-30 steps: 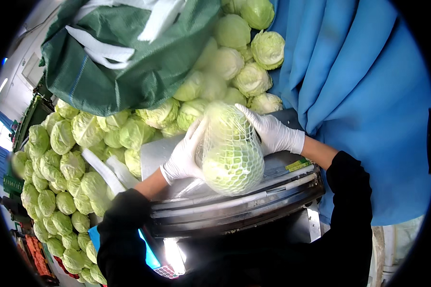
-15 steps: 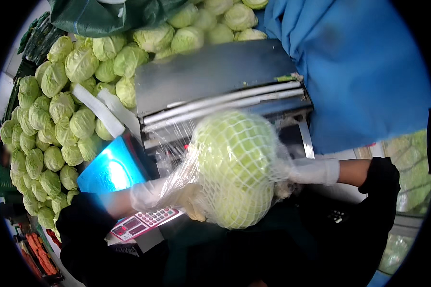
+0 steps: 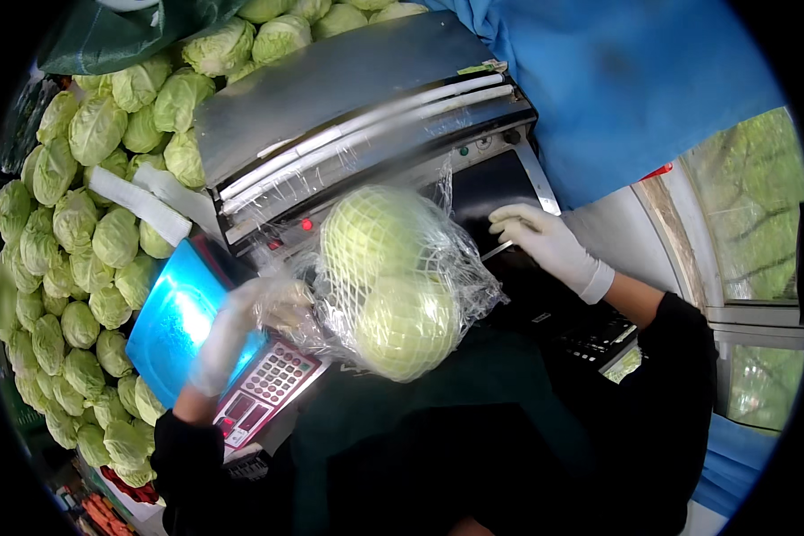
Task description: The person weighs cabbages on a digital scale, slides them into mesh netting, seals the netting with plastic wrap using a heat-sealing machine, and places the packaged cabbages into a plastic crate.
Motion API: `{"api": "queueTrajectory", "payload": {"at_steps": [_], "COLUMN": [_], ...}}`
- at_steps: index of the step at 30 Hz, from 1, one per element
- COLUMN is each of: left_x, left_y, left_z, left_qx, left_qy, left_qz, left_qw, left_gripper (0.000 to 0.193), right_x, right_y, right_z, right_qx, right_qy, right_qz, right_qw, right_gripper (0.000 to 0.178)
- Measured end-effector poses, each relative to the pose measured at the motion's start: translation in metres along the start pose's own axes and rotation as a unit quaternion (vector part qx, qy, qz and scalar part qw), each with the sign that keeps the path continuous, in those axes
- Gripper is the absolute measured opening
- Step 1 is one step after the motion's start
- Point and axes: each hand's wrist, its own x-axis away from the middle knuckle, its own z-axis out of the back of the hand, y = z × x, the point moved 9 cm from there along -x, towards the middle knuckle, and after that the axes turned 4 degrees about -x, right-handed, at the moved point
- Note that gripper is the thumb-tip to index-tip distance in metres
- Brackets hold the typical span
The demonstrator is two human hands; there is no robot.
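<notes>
Two pale green cabbages (image 3: 402, 326) in white mesh, loosely wrapped in clear plastic film (image 3: 469, 268), are in front of me, in the middle of the head view. My left hand (image 3: 272, 308), in a whitish glove, is closed on the film at the bundle's left side; its fingers are partly blurred. My right hand (image 3: 545, 246), gloved too, is apart from the bundle over the black plate at right. Its fingers stretch leftward. Just under the fingertips is a thin white strip (image 3: 498, 251); whether I touch it, I cannot tell.
Beyond the bundle stands a film wrapping machine (image 3: 330, 98) with white rollers. A scale with a blue pan (image 3: 174, 326) and keypad (image 3: 277, 375) is at left. Cabbages (image 3: 80, 268) are piled at left and behind. Blue cloth (image 3: 634, 107) hangs at right.
My right hand has let go of the bundle's right side and moved away right. The cabbages are lower and tilted. The view has shifted, and my left hand stays at the film.
</notes>
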Motion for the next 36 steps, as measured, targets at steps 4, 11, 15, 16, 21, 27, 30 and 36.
{"api": "queueTrajectory", "payload": {"at_steps": [4,11,15,16,21,27,30,36], "left_x": [0.021,0.024,0.033,0.038,0.054,0.063,0.056,0.029], "left_y": [0.019,-0.007,-0.004,-0.004,0.008,-0.008,0.008,-0.01], "left_z": [0.016,-0.042,-0.041,-0.036,-0.032,-0.006,-0.01,0.001], "left_qx": [-0.506,-0.559,-0.558,-0.557,-0.472,0.123,0.222,0.343], "left_qy": [0.09,0.182,0.166,0.171,0.168,0.211,0.186,0.117], "left_qz": [-0.232,-0.406,-0.396,-0.382,-0.376,-0.196,-0.144,-0.078], "left_qw": [0.826,0.7,0.71,0.717,0.78,0.95,0.946,0.929], "left_gripper": [0.066,0.04,0.024,0.022,0.015,0.02,0.031,0.029], "right_x": [0.028,0.021,0.004,0.007,0.032,0.031,0.033,0.023], "right_y": [-0.024,-0.019,0.023,0.012,-0.045,-0.059,-0.084,-0.063], "right_z": [-0.022,-0.082,-0.059,-0.054,-0.04,-0.028,-0.028,-0.02], "right_qx": [0.371,0.385,0.007,0.022,0.079,-0.307,-0.406,-0.337], "right_qy": [0.035,0.049,-0.007,-0.014,-0.02,0.005,0.018,0.087], "right_qz": [0.282,0.419,0.16,0.182,0.294,0.152,0.101,0.019], "right_qw": [0.884,0.821,0.987,0.983,0.952,0.94,0.908,0.937], "right_gripper": [0.072,0.044,0.025,0.021,0.008,0.026,0.028,0.023]}}
